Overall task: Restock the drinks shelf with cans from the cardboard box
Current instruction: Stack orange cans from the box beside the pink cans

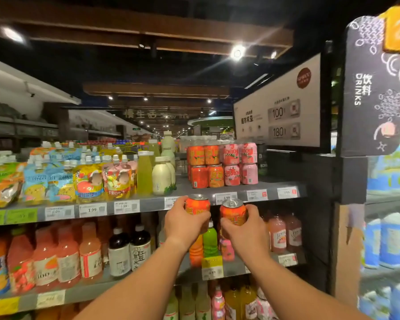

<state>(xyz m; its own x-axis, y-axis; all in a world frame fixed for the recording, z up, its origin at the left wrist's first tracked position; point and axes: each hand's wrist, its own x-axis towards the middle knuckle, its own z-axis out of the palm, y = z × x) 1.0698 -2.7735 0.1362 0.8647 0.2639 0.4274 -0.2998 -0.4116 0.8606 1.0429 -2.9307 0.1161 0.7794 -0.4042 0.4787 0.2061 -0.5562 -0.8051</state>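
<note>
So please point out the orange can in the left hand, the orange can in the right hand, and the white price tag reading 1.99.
Left-hand orange can (198,205): head view, side.
Right-hand orange can (232,212): head view, side.
White 1.99 price tag (92,210): head view, middle.

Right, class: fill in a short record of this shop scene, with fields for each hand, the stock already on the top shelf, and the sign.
left hand: left hand grips an orange can, upright
right hand: right hand grips a second orange can, upright
height: both cans level with the top shelf edge
stock there: stacked orange and pink cans, two high
sign: DRINKS board on the right
</note>
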